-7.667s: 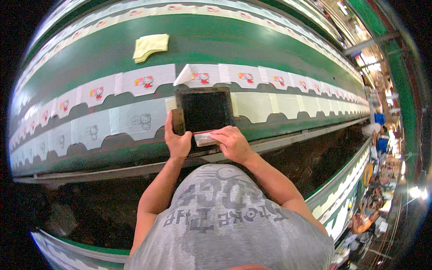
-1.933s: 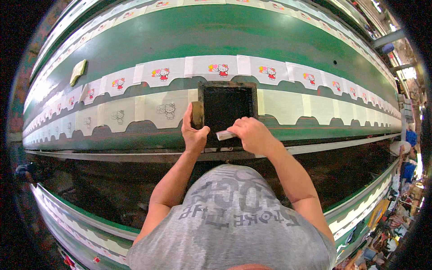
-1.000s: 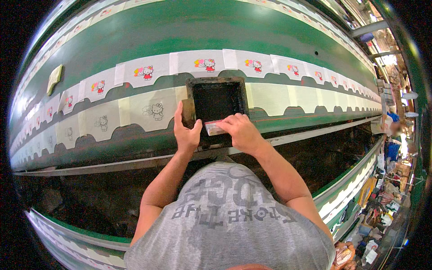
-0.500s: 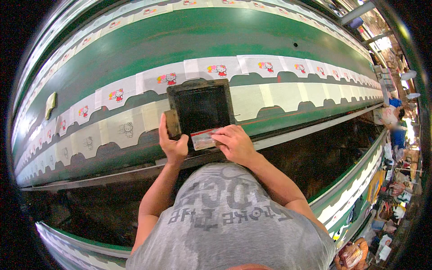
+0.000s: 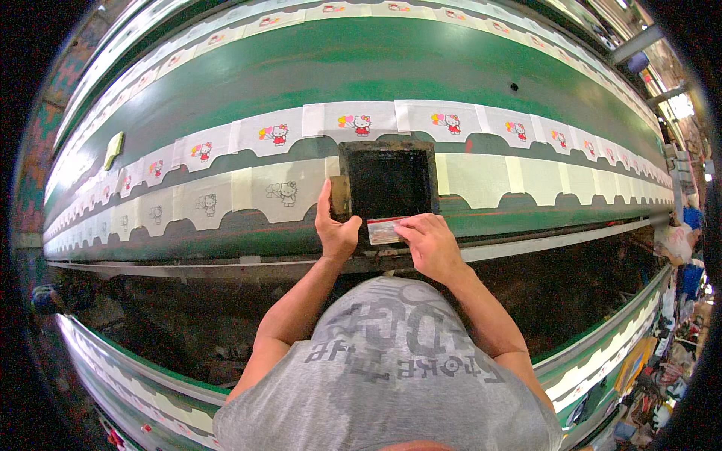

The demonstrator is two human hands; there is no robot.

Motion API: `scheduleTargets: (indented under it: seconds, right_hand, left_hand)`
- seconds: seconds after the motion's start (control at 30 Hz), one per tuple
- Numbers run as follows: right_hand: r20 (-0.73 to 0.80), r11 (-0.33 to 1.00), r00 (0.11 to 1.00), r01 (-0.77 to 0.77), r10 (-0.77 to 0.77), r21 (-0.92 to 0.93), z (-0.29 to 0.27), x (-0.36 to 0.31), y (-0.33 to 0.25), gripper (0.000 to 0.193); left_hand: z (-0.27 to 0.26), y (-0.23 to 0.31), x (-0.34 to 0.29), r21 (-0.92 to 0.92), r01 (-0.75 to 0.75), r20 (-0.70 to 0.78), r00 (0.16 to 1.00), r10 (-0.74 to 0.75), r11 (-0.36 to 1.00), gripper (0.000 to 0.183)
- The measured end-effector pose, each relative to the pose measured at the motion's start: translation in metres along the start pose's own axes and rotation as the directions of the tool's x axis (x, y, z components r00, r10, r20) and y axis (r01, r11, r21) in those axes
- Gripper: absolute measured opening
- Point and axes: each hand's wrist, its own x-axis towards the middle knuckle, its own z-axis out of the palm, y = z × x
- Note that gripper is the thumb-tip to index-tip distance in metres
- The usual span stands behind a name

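A dark-meshed screen-printing frame (image 5: 389, 183) rests over the nearer row of pale fabric pieces (image 5: 474, 180) on the green table. My left hand (image 5: 336, 231) is closed at the frame's left side, on the wooden block (image 5: 341, 197) there, with one finger stretched along it. Between the fingers of my right hand (image 5: 432, 242) is a flat, pale squeegee (image 5: 383, 231) with a red edge, at the frame's near side. Left of the frame, pieces carry a grey outlined cat figure (image 5: 283, 193); those to its right look plain. What lies beneath the frame is hidden.
Behind runs a row of pieces with coloured cat prints (image 5: 361, 125). A small yellowish cloth (image 5: 113, 149) lies at the left on the green table (image 5: 361, 68). A pale rail (image 5: 541, 234) borders its near edge. Another table with pieces stands behind me; clutter lies far right.
The frame has shifted right along the row, both hands moving with it. One more outlined cat figure now shows just left of the frame. The view has also turned slightly.
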Motion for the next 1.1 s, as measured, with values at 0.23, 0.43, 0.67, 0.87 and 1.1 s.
scheduleTargets:
  seconds: [0.23,0.43,0.67,0.87,1.1]
  right_hand:
    - [0.277,0.994,0.958,0.092,-0.071,-0.062,-0.015,0.026,0.011,0.038]
    - [0.461,0.998,0.887,-0.034,0.002,0.061,-0.038,0.093,0.043,0.033]
    - [0.197,0.995,0.977,-0.059,0.075,-0.085,0.000,0.150,0.088,0.040]
    - [0.235,0.987,0.967,-0.065,0.098,-0.145,0.013,0.131,0.075,0.047]
    - [0.286,0.991,0.955,-0.051,0.084,-0.122,0.008,0.067,0.018,0.052]
  left_hand:
    - [0.004,-0.005,0.000,-0.018,0.076,-0.034,0.996,-0.076,0.997,0.094]
    - [0.004,-0.023,-0.003,-0.017,0.020,-0.013,1.000,-0.020,1.000,0.092]
    - [-0.018,-0.021,0.001,-0.112,0.141,0.125,0.984,-0.127,0.984,0.077]
    - [-0.020,-0.023,0.006,-0.151,0.143,0.140,0.983,-0.122,0.978,0.077]
    - [-0.015,-0.014,0.005,-0.175,0.197,0.107,0.978,-0.180,0.965,0.076]
